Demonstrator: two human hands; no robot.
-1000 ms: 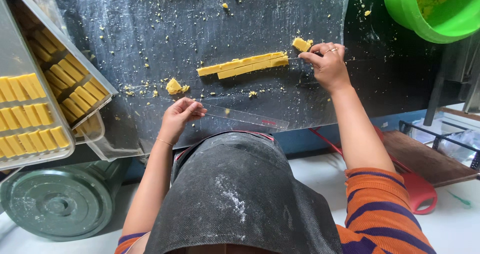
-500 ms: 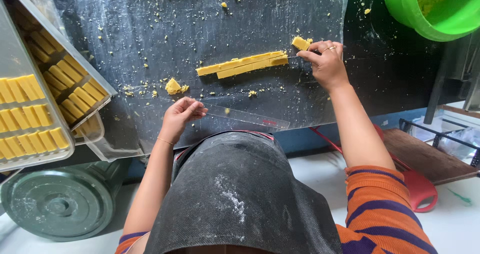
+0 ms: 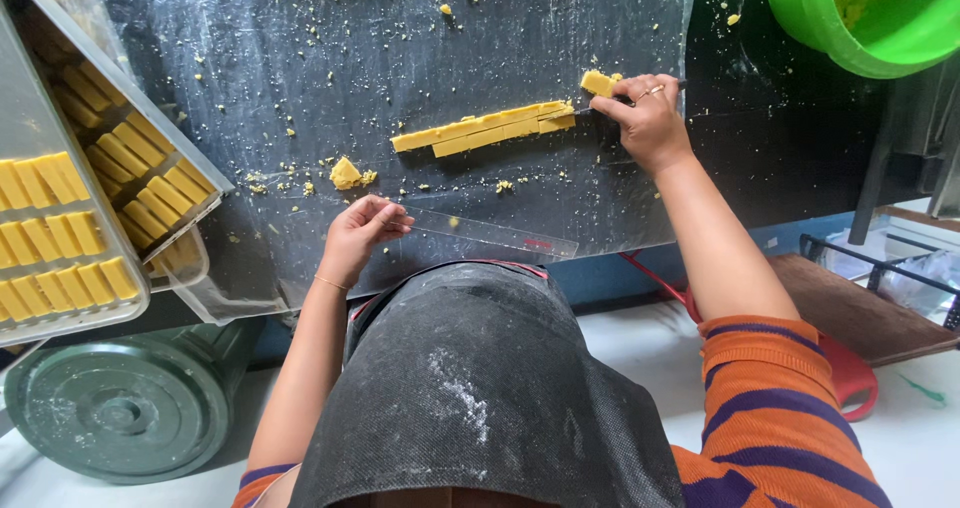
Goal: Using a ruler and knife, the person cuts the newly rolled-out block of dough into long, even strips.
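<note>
Two long yellow dough strips [image 3: 483,129] lie side by side on a dark plastic-covered table [image 3: 300,58]. My right hand [image 3: 648,118] rests at their right end, fingers closed on a thin blade that is mostly hidden. A small cut yellow piece [image 3: 598,83] sits just beyond its fingertips. My left hand [image 3: 360,233] is near the table's front edge, gripping the left end of a clear plastic ruler [image 3: 490,234]. A yellow dough lump [image 3: 346,174] lies above that hand.
Clear trays [image 3: 70,238] filled with rows of yellow cut bars stand at the left. A green bowl [image 3: 860,18] sits at the top right. A green lidded bucket [image 3: 110,408] is on the floor at lower left. Crumbs are scattered over the table.
</note>
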